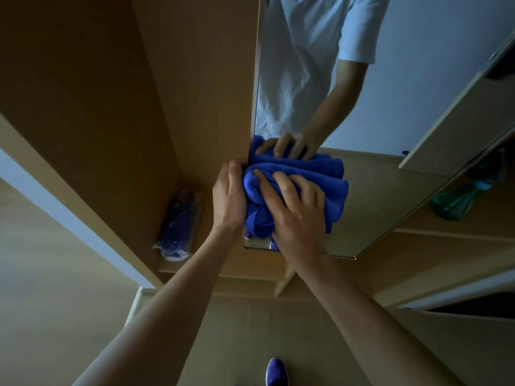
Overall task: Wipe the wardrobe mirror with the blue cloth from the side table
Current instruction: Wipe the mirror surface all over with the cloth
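A bunched blue cloth (315, 179) lies pressed against the lower part of the wardrobe mirror (418, 107), close to its left edge. My right hand (292, 207) is spread over the cloth, fingers curled into its folds. At the cloth's left side, my left hand (230, 196) holds it, with the fingers wrapped round its edge next to the mirror's frame. The mirror reflects a hand on the cloth and a white shirt.
A wooden wardrobe panel (167, 79) stands left of the mirror, with a plastic-wrapped blue item (178, 224) on a low shelf. A teal bottle (457, 201) lies to the right of the mirror. A blue shoe (277, 371) shows on the floor below.
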`<state>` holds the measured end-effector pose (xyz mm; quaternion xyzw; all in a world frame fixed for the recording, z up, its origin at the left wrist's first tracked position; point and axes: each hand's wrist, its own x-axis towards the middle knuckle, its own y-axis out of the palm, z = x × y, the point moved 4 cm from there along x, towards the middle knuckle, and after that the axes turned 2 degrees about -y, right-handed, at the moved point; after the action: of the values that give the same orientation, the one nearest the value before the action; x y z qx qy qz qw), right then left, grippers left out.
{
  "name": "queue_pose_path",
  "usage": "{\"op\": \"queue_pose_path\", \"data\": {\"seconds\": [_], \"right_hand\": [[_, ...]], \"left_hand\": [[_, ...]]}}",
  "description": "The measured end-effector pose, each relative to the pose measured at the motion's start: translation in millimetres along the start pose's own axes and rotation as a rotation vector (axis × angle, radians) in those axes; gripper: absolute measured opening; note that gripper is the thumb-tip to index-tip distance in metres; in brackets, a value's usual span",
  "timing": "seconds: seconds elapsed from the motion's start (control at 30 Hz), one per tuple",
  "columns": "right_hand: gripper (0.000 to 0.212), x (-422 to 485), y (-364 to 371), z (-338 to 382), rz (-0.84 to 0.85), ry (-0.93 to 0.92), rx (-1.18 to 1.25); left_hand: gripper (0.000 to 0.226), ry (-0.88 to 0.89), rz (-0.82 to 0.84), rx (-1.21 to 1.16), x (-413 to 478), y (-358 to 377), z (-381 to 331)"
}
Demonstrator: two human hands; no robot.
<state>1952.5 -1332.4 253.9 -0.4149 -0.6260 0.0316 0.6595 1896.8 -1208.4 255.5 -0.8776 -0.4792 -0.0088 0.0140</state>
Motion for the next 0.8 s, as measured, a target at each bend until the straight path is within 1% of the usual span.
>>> {"op": "queue_pose_path", "data": {"seconds": [0.2, 0.4, 0.57, 0.63, 0.7, 0.77, 0.8], "right_hand": [[0.046, -35.4, 26.6, 3.9, 0.046, 0.007, 0.045], [0.041, -94.2, 65.4, 14.9, 0.151, 0.044, 0.100], [0.049, -143.8, 100.6, 22.5, 0.265, 0.022, 0.096], [0.052, -160.0, 112.9, 24.8, 0.329, 0.016, 0.103], [0.050, -174.3, 123.5, 27.1, 0.394, 0.014, 0.128], [0.051, -186.3, 132.1, 29.5, 0.462, 0.013, 0.158], [0.054, -192.2, 135.9, 30.0, 0.506, 0.016, 0.178]], "left_hand": [[0.038, -0.056, 0.019, 0.067, -1.4, 0.2, 41.4], [0.037, -0.149, 0.061, 0.062, 0.0, 1.3, 109.1], [0.034, -0.189, 0.050, 0.127, 2.4, 1.8, 158.4], [0.036, -0.196, 0.049, 0.137, 2.3, 2.6, 170.8], [0.038, -0.200, 0.052, 0.139, 1.7, 4.2, 180.3], [0.037, -0.194, 0.042, 0.162, 0.3, 3.8, 187.7], [0.035, -0.189, 0.035, 0.184, -0.5, 3.5, 189.9]]}}
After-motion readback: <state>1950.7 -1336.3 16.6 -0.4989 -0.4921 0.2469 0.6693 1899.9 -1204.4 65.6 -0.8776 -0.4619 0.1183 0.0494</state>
